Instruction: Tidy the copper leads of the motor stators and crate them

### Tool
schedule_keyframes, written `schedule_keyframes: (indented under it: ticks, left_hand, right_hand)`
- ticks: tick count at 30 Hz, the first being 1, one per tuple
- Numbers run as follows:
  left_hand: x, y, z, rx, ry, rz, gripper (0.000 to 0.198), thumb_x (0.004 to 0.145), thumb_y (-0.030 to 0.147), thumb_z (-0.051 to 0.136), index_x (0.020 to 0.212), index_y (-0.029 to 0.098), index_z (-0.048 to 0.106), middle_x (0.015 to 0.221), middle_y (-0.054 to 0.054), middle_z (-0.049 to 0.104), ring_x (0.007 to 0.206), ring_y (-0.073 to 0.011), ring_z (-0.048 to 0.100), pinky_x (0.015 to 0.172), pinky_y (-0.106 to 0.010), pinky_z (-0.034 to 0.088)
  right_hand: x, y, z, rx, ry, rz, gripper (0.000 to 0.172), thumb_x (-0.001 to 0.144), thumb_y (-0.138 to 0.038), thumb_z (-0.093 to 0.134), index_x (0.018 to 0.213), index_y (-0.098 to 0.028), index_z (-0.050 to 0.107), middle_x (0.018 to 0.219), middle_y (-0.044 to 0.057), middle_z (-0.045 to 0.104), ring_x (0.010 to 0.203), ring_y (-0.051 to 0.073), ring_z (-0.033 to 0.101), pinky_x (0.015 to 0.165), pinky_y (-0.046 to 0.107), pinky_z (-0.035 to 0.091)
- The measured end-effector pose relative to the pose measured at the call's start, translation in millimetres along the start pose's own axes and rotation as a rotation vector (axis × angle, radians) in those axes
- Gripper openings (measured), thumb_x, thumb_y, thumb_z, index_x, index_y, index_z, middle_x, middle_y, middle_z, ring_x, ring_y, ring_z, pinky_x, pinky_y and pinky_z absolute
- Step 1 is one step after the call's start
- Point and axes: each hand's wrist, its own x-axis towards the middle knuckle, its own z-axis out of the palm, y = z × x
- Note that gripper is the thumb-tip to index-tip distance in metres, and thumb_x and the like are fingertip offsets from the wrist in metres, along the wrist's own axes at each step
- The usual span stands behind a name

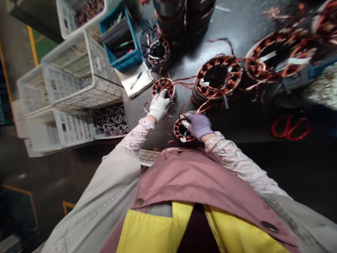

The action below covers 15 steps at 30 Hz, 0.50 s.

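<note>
My left hand (159,105), in a white glove, rests on a small copper-wound stator (163,86) on the dark bench, fingers curled over its rim. My right hand (198,125), in a purple glove, is closed on another small stator (181,130) near the bench's front edge. Loose copper wires run from both small stators toward a larger stator (217,78) just beyond my right hand.
More large stators (279,58) lie at the right. Red-handled scissors (289,127) lie right of my hand. White slotted crates (79,75), one holding several small windings (110,120), and a blue bin (121,38) stand left. A pen lies on a notepad (135,82).
</note>
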Motion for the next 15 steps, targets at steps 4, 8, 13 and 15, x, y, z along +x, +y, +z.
schedule_keyframes:
  ticks: [4, 8, 13, 15]
  left_hand:
    - [-85, 28, -14.4, -0.163, 0.126, -0.101, 0.02, 0.095, 0.026, 0.055, 0.101, 0.021, 0.073, 0.124, -0.012, 0.07, 0.116, -0.0208, 0.065, 0.105, -0.035, 0.048]
    - [-103, 70, -6.8, -0.223, -0.135, 0.08, 0.032, 0.092, 0.027, 0.064, 0.123, 0.026, 0.069, 0.138, -0.012, 0.065, 0.116, -0.0231, 0.067, 0.098, -0.034, 0.051]
    - [-51, 107, 7.3, 0.144, -0.325, 0.159, 0.042, 0.096, 0.016, 0.046, 0.133, 0.016, 0.066, 0.139, -0.023, 0.061, 0.113, -0.033, 0.066, 0.088, -0.043, 0.052]
    - [-38, 115, 6.7, 0.232, -0.396, 0.172, 0.04, 0.097, 0.014, 0.04, 0.12, 0.01, 0.072, 0.123, -0.026, 0.068, 0.109, -0.0353, 0.067, 0.086, -0.044, 0.051]
  right_hand:
    - [-10, 12, 10, 0.203, 0.069, -0.34, 0.022, 0.094, -0.028, 0.059, 0.098, -0.025, 0.081, 0.117, 0.006, 0.076, 0.11, 0.024, 0.068, 0.099, 0.039, 0.052]
    - [-53, 42, 11, 0.195, 0.217, -0.331, 0.036, 0.097, -0.028, 0.053, 0.125, -0.017, 0.073, 0.132, 0.014, 0.069, 0.121, 0.029, 0.063, 0.104, 0.046, 0.05]
    - [-76, 53, 7, -0.014, 0.132, -0.32, 0.047, 0.093, -0.038, 0.064, 0.132, -0.013, 0.068, 0.141, 0.02, 0.061, 0.125, 0.035, 0.058, 0.105, 0.05, 0.046]
    - [-74, 47, 8, -0.108, 0.077, -0.332, 0.051, 0.088, -0.04, 0.071, 0.133, -0.015, 0.067, 0.149, 0.021, 0.055, 0.129, 0.037, 0.053, 0.105, 0.051, 0.043]
